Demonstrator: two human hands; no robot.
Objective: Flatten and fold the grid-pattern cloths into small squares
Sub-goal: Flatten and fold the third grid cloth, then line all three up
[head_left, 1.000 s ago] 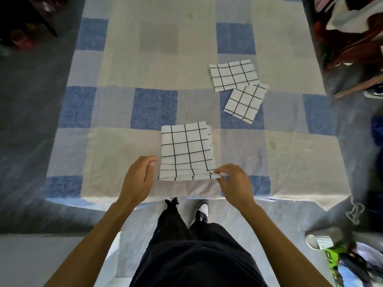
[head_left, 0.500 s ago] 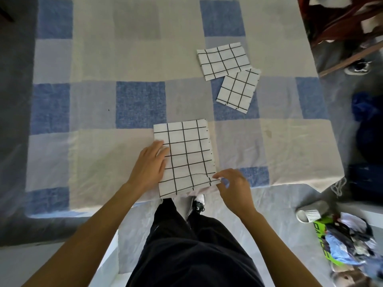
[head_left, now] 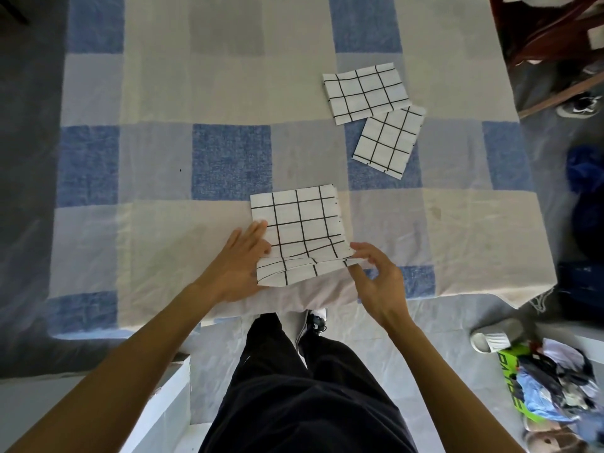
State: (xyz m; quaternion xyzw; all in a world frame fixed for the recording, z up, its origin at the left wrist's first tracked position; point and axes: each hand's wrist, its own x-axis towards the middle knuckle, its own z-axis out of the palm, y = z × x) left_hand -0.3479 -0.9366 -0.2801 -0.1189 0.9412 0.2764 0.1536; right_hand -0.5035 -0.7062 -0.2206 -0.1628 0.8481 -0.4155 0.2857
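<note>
L grip [head_left: 238,266] flat on 1 grid cloth [head_left: 300,230], R grip [head_left: 379,282] pinching it; 2 folded cloths [head_left: 366,89] [head_left: 389,142] beyond.

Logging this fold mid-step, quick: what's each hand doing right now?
Left hand: open, fingers flat on the left edge of the cloth.
Right hand: pinches that cloth's near right corner.

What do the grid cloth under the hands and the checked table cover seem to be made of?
Grid cloth: thin matte woven fabric, probably cotton; it ripples softly where the right hand pinches it. Table cover: matte woven textile, fibre unclear; fine creases and a flecked blue weave show.
</note>
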